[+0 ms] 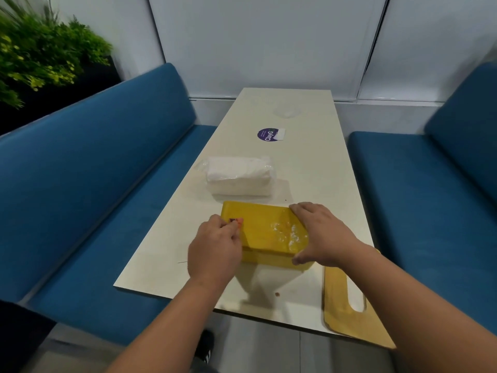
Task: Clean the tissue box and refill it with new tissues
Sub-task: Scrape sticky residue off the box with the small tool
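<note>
Hands: left (213,244) pinches 1 orange scrap (238,221); right (321,234) grips 1 yellow box (265,232).

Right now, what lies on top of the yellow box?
On the box: white specks and a small orange thing pinched by the left hand. The right hand grips its side. Inside is hidden.

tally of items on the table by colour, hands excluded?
Yellow: 2, the tissue box and the wooden lid with a slot.
White: 2, the wrapped tissue pack and a small white card.
Purple: 1, a round sticker.
Orange: 1, a small item the left hand pinches.
Total: 6
</note>
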Available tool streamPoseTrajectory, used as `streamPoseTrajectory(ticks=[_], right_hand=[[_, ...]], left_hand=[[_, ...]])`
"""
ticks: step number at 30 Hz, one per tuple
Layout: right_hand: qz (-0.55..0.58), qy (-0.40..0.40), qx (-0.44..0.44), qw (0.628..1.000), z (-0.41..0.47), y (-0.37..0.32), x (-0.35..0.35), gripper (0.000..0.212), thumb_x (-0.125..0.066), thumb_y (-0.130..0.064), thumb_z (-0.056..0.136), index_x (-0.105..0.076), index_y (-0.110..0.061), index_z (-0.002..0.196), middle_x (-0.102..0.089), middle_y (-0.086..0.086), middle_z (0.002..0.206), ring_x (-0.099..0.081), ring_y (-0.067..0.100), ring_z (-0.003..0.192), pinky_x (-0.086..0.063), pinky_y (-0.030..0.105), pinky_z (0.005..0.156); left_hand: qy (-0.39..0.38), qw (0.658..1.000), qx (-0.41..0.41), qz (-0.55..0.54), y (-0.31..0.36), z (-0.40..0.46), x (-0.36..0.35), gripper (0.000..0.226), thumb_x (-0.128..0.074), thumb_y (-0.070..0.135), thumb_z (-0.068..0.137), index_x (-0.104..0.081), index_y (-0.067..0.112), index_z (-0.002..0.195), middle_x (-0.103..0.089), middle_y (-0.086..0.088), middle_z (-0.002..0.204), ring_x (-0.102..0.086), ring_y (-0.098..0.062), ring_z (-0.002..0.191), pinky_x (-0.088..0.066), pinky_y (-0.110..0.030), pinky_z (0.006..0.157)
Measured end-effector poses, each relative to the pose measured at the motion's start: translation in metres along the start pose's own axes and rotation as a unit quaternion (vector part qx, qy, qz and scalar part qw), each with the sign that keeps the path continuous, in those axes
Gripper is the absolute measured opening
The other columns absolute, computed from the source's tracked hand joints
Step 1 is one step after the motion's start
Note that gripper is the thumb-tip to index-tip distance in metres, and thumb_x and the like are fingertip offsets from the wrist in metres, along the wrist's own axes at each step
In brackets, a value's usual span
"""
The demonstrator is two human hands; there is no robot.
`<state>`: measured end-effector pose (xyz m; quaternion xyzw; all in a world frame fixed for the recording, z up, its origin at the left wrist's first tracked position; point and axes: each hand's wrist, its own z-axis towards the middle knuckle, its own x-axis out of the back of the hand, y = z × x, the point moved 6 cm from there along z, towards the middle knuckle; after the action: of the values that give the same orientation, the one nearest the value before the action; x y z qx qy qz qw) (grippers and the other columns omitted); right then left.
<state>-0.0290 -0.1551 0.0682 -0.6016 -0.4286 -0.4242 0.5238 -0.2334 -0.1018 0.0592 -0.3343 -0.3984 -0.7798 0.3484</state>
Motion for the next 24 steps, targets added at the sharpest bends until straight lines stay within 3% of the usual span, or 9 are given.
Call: streamPoseTrajectory(ticks=[3, 6, 9, 12, 18, 22, 24], right_hand=[[0.0, 0.006, 0.003, 1.0, 0.001, 0.0, -0.001, 0.119, -0.086, -0.05, 0.06, -0.017, -0.024, 0.154, -0.024, -0.006, 0.155, -0.021, 0.015, 0.141, -0.029, 0.029, 0.11], [0.001, 0.008, 0.007, 1.0, 0.001, 0.001, -0.001, 0.119, -0.086, -0.05, 0.059, -0.017, -0.024, 0.153, -0.025, -0.007, 0.155, -0.021, 0.016, 0.14, -0.029, 0.029, 0.11], [0.007, 0.01, 0.008, 1.0, 0.001, 0.002, -0.001, 0.12, -0.086, -0.051, 0.059, -0.018, -0.024, 0.154, -0.025, -0.007, 0.155, -0.021, 0.016, 0.14, -0.029, 0.03, 0.111], [0.006, 0.009, 0.012, 1.0, 0.001, 0.002, -0.001, 0.119, -0.087, -0.051, 0.06, -0.018, -0.024, 0.153, -0.025, -0.007, 0.154, -0.022, 0.016, 0.14, -0.029, 0.03, 0.11], [-0.004, 0.007, 0.013, 1.0, 0.002, 0.001, -0.002, 0.12, -0.086, -0.051, 0.06, -0.017, -0.023, 0.153, -0.025, -0.006, 0.154, -0.022, 0.016, 0.139, -0.029, 0.029, 0.11], [-0.009, 0.002, 0.014, 1.0, 0.002, 0.001, -0.001, 0.12, -0.086, -0.052, 0.06, -0.016, -0.023, 0.154, -0.025, -0.005, 0.155, -0.023, 0.018, 0.139, -0.029, 0.03, 0.11], [-0.013, 0.0, 0.012, 1.0, 0.004, 0.001, 0.0, 0.12, -0.086, -0.052, 0.06, -0.017, -0.022, 0.154, -0.025, -0.005, 0.154, -0.023, 0.018, 0.139, -0.031, 0.031, 0.109]], left_hand=[[-0.016, 0.998, -0.061, -0.005, 0.035, -0.006, -0.014, 0.013, -0.063, 0.029, 0.091, -0.076, 0.026, 0.089, -0.053, 0.005, 0.077, -0.052, -0.02, 0.069, -0.032, -0.026, 0.046], [-0.032, 0.991, -0.127, -0.014, 0.045, -0.011, -0.017, 0.015, -0.061, 0.035, 0.092, -0.076, 0.031, 0.092, -0.052, 0.005, 0.075, -0.052, -0.02, 0.068, -0.04, -0.028, 0.045], [-0.029, 0.998, -0.056, -0.007, 0.013, 0.0, -0.008, 0.017, -0.061, 0.033, 0.093, -0.076, 0.031, 0.101, -0.056, 0.004, 0.081, -0.055, -0.021, 0.075, -0.046, -0.03, 0.052], [0.001, 1.0, -0.005, -0.004, 0.006, -0.003, -0.004, 0.018, -0.061, 0.028, 0.093, -0.076, 0.024, 0.1, -0.055, 0.002, 0.079, -0.054, -0.022, 0.071, -0.045, -0.03, 0.048], [-0.031, 0.989, -0.137, -0.037, 0.057, -0.037, -0.021, 0.032, -0.047, 0.038, 0.093, -0.076, 0.024, 0.096, -0.054, 0.003, 0.075, -0.052, -0.018, 0.066, -0.041, -0.027, 0.042], [0.005, 0.998, -0.048, -0.035, 0.016, -0.029, -0.009, 0.019, -0.061, 0.028, 0.091, -0.076, 0.022, 0.099, -0.056, 0.004, 0.078, -0.054, -0.019, 0.068, -0.045, -0.029, 0.045], [0.011, 0.999, -0.037, -0.038, 0.02, -0.03, -0.011, 0.023, -0.058, 0.031, 0.091, -0.076, 0.021, 0.098, -0.056, 0.003, 0.076, -0.054, -0.019, 0.066, -0.045, -0.03, 0.043]])
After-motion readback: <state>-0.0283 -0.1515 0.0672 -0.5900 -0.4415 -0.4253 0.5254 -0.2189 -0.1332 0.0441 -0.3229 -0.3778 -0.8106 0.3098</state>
